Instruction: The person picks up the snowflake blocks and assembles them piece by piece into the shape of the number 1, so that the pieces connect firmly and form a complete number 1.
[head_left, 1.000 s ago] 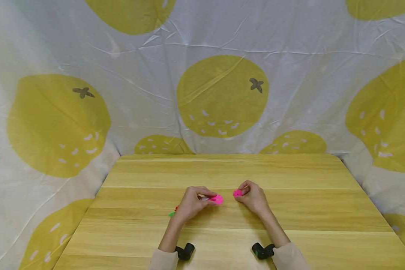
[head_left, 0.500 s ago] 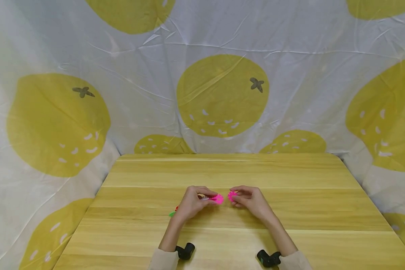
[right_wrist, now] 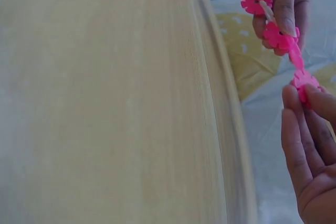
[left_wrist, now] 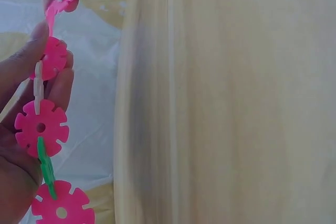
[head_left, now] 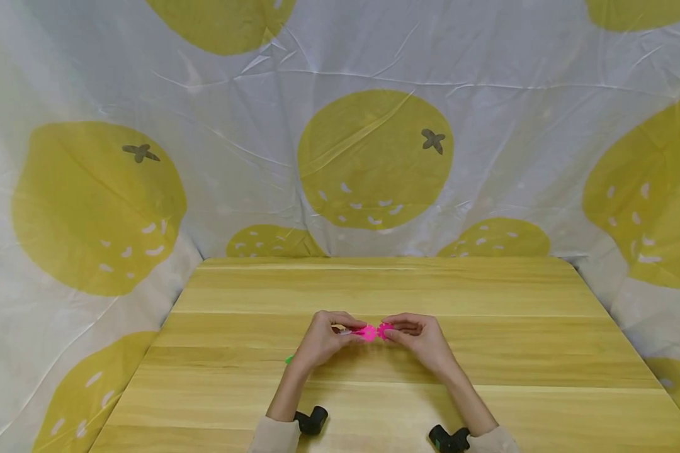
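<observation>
My left hand (head_left: 323,343) pinches a chain of slotted plastic snowflake discs near its end, thumb and fingers on a pink disc (left_wrist: 55,59). Below it in the left wrist view hang a whitish disc (left_wrist: 38,87), a pink disc (left_wrist: 42,128), a green disc (left_wrist: 46,166) and another pink disc (left_wrist: 62,203), joined slot to slot. An edge-on pink disc (right_wrist: 295,56) sticks out toward my right hand (head_left: 427,340). Between thumb and fingers, the right hand pinches a separate-looking pink disc (right_wrist: 307,80), its rim meeting that edge-on disc. Whether their slots interlock I cannot tell.
Both hands are above a light wooden table (head_left: 487,296). Behind it hangs a pale cloth (head_left: 498,138) with yellow fruit prints. A black wrist device (head_left: 313,420) sits at the left wrist, and another black device (head_left: 449,438) at the right.
My right hand has moved left with its pink disc, closing the gap until the disc meets the chain's end. The left hand has stayed nearly still.
</observation>
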The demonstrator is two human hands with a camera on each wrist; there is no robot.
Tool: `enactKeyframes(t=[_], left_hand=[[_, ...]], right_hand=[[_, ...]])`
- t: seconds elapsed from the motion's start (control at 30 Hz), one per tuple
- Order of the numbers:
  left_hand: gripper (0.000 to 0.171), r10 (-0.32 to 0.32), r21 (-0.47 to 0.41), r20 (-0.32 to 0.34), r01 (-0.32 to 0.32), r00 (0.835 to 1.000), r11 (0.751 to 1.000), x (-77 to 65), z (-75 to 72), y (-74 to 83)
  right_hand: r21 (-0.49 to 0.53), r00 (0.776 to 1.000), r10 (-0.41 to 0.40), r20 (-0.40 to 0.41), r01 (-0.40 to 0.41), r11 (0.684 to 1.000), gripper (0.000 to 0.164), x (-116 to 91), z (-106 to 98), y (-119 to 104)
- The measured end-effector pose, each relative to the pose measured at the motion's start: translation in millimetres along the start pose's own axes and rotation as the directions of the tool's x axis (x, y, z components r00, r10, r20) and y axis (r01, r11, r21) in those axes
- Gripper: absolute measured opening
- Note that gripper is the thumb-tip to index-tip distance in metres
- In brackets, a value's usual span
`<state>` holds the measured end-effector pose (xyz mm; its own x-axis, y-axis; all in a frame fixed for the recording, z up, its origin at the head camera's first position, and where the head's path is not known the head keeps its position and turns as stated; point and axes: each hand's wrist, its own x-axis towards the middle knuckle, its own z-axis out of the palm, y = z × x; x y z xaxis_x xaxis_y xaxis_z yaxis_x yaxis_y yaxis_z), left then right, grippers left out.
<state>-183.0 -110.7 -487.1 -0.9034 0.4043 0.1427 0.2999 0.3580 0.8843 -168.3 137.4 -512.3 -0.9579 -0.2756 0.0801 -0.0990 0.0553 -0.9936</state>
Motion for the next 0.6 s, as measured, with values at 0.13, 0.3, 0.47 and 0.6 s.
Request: enactKeyframes(t=[0.13,0.3,0.47,0.6], left_hand=[[0.017,-0.016,-0.013,0.006,0.016,1.000,1.000,-0.5,-0.8,1.3],[0.017,-0.022,-0.023,0.006,0.022,1.000,0.999,-1.1,-1.2,2.5],[0.017,-0.030,-0.036,0.006,0.030,1.000,0.999,-1.3,-1.5,2.3],[0.017,-0.030,-0.040,0.007,0.031,1.000,0.999,-1.2,-1.6,2.1]], right_hand=[[0.008,1.000,0.005,-0.028,-0.004,1.000,0.024,-0.5,2.9,-1.5],[0.003,0.999,-0.016,-0.034,0.016,1.000,0.025,0.0,5.3,-1.6],[0.004,0.998,-0.031,-0.046,0.031,0.999,0.024,-0.2,7.0,-1.8],[-0.011,0.997,-0.046,-0.069,0.046,0.999,0.023,-1.3,8.4,-2.2]])
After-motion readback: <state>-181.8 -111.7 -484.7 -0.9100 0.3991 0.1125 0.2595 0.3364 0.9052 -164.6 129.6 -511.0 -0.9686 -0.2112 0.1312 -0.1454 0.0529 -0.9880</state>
